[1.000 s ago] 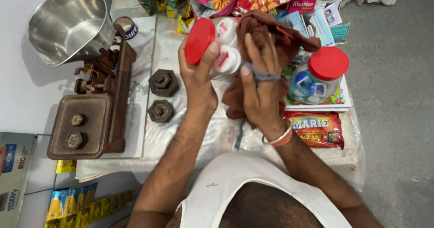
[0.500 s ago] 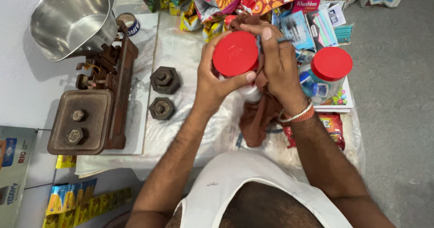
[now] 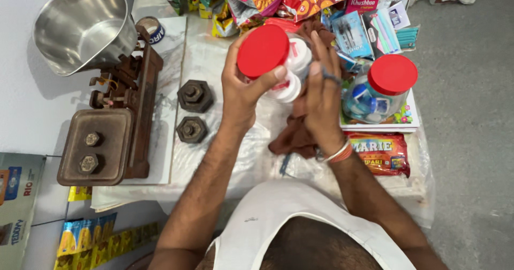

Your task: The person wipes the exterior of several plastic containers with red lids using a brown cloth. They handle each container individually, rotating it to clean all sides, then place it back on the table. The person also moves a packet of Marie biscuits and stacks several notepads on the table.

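Here, round red-lidded clear jar (image 3: 270, 56), gripped, soft brown cloth (image 3: 297, 136) alongside

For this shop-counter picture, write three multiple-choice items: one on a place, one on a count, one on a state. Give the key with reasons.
1. Where is the steel pan?
A. on the balance scale
B. on the floor
C. in a hand

2. How many red-lidded jars show?
A. one
B. two
C. four

3. The left hand is:
A. empty
B. gripping a jar
C. on the weights

Key: 1 A, the pan tops the balance scale. 2 B, the held jar and the standing jar. 3 B, its fingers wrap the held jar; the right hand presses a brown cloth against it.
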